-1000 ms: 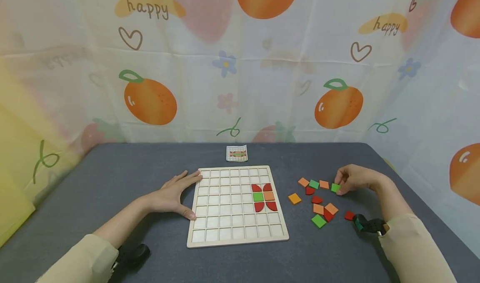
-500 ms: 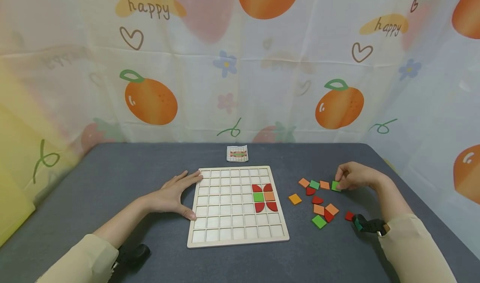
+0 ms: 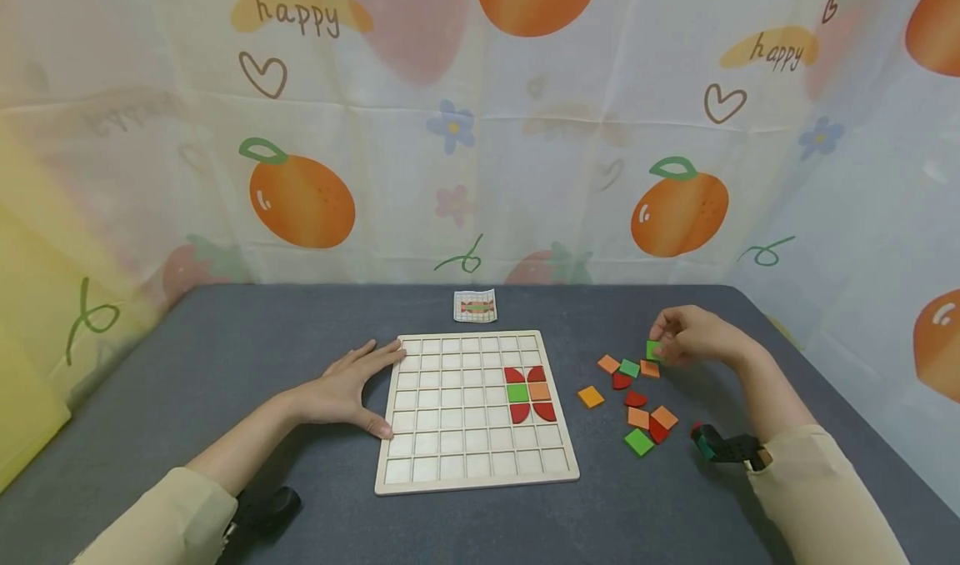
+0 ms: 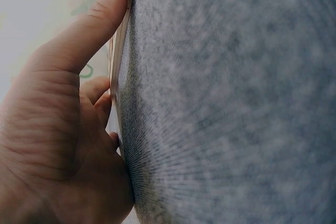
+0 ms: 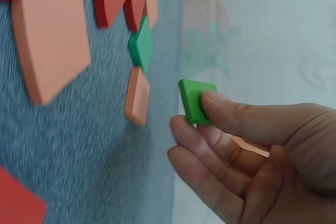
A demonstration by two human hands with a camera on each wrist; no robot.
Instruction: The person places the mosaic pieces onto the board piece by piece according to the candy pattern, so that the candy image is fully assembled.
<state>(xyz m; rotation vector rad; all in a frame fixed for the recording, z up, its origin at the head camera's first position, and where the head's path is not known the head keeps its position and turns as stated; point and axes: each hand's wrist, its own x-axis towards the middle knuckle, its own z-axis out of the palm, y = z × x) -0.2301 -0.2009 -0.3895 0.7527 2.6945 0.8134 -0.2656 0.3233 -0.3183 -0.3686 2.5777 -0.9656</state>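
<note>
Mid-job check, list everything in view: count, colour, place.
Table: 1, dark grey, across foreground
Grid board: 1, pale wood, table centre
Board tiles: 6, four red, one green, one orange, board's right side
Loose tiles: 11, five orange, two green, four red (one mostly hidden), right of board
Held tile: 1, green, above table
Picture card: 1, white, behind board
Backdrop: 1, mostly white, beyond table
Wrist devices: 2, mostly black, on wrists
Sleeves: 2, cream, forearms
Left hand: 1, board's left edge
Right hand: 1, pinching held tile
</note>
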